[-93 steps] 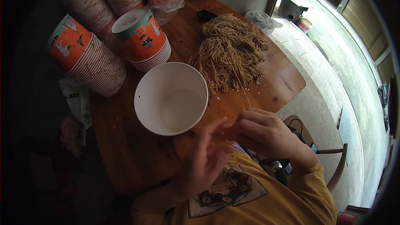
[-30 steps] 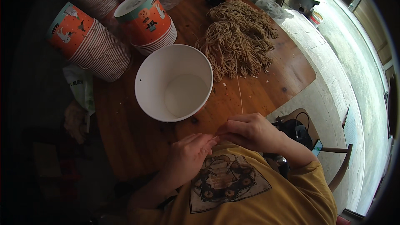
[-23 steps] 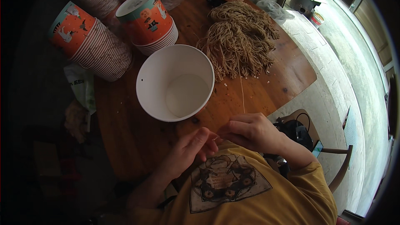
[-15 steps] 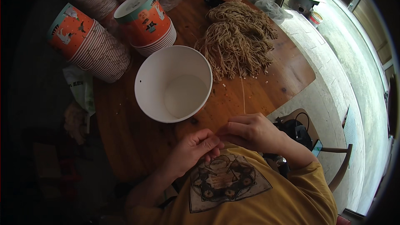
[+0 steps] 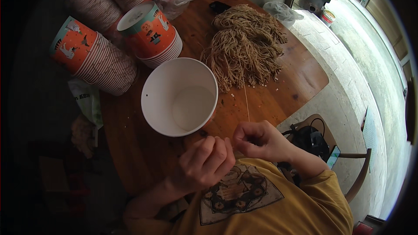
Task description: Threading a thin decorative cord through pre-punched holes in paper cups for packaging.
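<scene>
Over the front of the table, close to my yellow shirt, my right hand (image 5: 261,141) is closed in a pinch on a thin beige string (image 5: 247,102), which runs back to a heap of cut strings (image 5: 248,45). Beside it, my left hand (image 5: 207,161) is closed, knuckles up; what its fingertips hold, if anything, is hidden. Just beyond the left hand a large white paper bucket (image 5: 161,78) lies tilted with its mouth toward me. A small dark hole shows in its wall on the left. Neither hand touches the bucket.
Stacked orange and green paper buckets (image 5: 150,30) stand behind, with another stack (image 5: 93,54) leaning at left. Wrapped stacks are at the back. A dark phone-like object (image 5: 220,7) and clear plastic bag (image 5: 283,14) lie by the strings. A chair (image 5: 359,176) holding a black bag is at right.
My left hand has turned knuckles up and its fingers have curled in. The right hand's fingers have rounded into a pinch. The view has shifted slightly.
</scene>
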A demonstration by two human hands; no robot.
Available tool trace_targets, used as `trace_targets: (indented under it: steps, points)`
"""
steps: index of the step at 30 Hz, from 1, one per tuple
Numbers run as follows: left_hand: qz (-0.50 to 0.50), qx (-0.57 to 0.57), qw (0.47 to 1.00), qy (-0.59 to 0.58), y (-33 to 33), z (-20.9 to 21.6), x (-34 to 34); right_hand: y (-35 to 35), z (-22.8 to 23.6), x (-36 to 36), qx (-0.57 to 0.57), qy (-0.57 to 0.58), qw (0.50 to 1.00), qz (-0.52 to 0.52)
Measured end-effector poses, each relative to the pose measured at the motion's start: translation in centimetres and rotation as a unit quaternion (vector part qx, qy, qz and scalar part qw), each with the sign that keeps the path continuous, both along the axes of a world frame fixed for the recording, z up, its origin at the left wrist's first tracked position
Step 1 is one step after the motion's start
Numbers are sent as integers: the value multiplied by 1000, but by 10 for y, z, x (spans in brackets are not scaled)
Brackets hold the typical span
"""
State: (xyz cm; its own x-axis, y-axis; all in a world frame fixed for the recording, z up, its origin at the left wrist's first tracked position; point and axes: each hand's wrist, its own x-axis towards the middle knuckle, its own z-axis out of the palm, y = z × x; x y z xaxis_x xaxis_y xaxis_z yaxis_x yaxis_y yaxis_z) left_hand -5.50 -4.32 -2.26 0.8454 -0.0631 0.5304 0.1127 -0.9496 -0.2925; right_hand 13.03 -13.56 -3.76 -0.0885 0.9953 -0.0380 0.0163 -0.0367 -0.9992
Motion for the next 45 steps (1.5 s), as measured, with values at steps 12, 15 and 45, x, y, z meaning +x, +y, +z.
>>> trace_targets:
  steps: [12, 15, 45]
  points:
    - [168, -444, 880, 5, 36, 26, 27, 10, -6, 4, 47, 89, 986, -131]
    - [191, -569, 798, 55, 48, 28, 34, 19, -4, 3, 97, 10, 982, -162]
    - [86, -759, 642, -56, 58, 65, -20, 83, 10, -32, 215, -37, 959, -179]
